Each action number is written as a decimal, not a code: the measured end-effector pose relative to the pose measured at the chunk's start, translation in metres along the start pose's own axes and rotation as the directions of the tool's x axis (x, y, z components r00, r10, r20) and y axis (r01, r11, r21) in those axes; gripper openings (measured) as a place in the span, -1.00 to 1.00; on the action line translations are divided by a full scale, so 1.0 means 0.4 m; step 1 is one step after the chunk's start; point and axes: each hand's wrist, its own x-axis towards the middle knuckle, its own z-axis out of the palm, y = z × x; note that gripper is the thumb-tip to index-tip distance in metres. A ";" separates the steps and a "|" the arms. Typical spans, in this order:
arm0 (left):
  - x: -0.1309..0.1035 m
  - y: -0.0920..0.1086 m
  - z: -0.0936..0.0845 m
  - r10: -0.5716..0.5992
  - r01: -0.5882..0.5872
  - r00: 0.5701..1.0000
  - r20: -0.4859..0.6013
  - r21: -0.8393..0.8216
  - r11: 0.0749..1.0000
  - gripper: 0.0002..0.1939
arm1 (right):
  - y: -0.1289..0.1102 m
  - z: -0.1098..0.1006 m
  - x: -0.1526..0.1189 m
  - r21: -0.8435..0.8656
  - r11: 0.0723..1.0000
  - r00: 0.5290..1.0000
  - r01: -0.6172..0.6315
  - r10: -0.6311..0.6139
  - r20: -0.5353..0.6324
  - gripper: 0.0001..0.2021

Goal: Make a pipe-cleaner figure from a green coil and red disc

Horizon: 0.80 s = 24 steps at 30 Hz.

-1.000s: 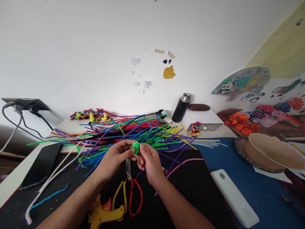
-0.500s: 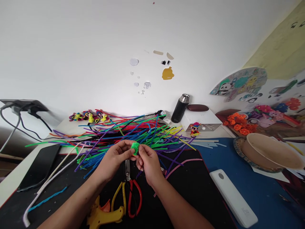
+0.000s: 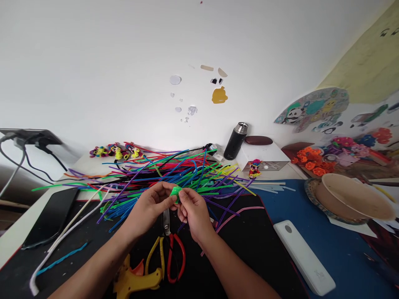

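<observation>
Between both hands is a small, fuzzy green piece of coiled pipe cleaner (image 3: 176,192), held above the black mat. My left hand (image 3: 152,205) pinches it from the left with thumb and fingers. From the right, my right hand (image 3: 196,209) grips it, the thumb pressed on its edge; the fingers hide part of it. Just below lie red-handled scissors (image 3: 176,257), yellow-handled pliers (image 3: 156,253) and a yellow glue gun (image 3: 137,282). Behind the hands spreads a big heap of loose pipe cleaners (image 3: 174,170) in many colours.
At left lie a black phone (image 3: 51,218), white pipe cleaners (image 3: 67,232) and a twisted blue one (image 3: 62,259). A white power bank (image 3: 304,257) is at right, near a bowl (image 3: 355,197). A black thermos (image 3: 236,143) and a small fuzzy doll (image 3: 254,168) stand behind.
The green piece has turned slightly between the fingers, and my right thumb now covers more of it. Both hands stay in nearly the same place.
</observation>
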 end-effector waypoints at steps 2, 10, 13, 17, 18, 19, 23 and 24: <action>0.002 -0.003 -0.002 -0.001 0.001 1.000 0.000 -0.009 1.000 -0.56 | -0.001 0.000 0.000 0.012 1.000 1.000 -0.005 0.005 0.001 -0.41; 0.004 -0.007 -0.002 -0.011 0.011 1.000 0.001 -0.033 0.999 -0.54 | -0.002 0.000 0.004 0.032 0.999 1.000 -0.009 0.009 0.005 -0.39; 0.003 -0.010 -0.004 -0.037 0.039 0.999 0.020 -0.077 0.996 -0.54 | -0.004 0.000 0.002 0.030 1.000 1.000 -0.002 0.002 0.004 -0.40; 0.005 -0.014 -0.007 -0.076 0.080 0.997 0.033 -0.136 0.988 -0.54 | -0.002 -0.001 0.000 0.045 0.999 1.000 0.003 -0.003 0.008 -0.41; 0.005 -0.015 -0.007 -0.078 0.082 0.996 0.035 -0.138 0.987 -0.54 | -0.001 -0.001 0.000 0.049 0.999 1.000 0.004 -0.004 0.008 -0.41; 0.006 -0.017 -0.008 -0.076 0.080 0.996 0.039 -0.136 0.988 -0.54 | 0.001 -0.002 0.001 0.051 0.999 1.000 0.005 -0.006 0.008 -0.41; 0.008 -0.025 -0.011 -0.039 0.044 0.998 0.054 -0.095 0.995 -0.57 | 0.005 -0.004 0.004 0.048 0.999 1.000 0.013 -0.013 0.006 -0.42; 0.009 -0.027 -0.012 -0.032 0.037 0.998 0.056 -0.088 0.995 -0.57 | 0.006 -0.004 0.005 0.047 0.999 1.000 0.015 -0.015 0.006 -0.42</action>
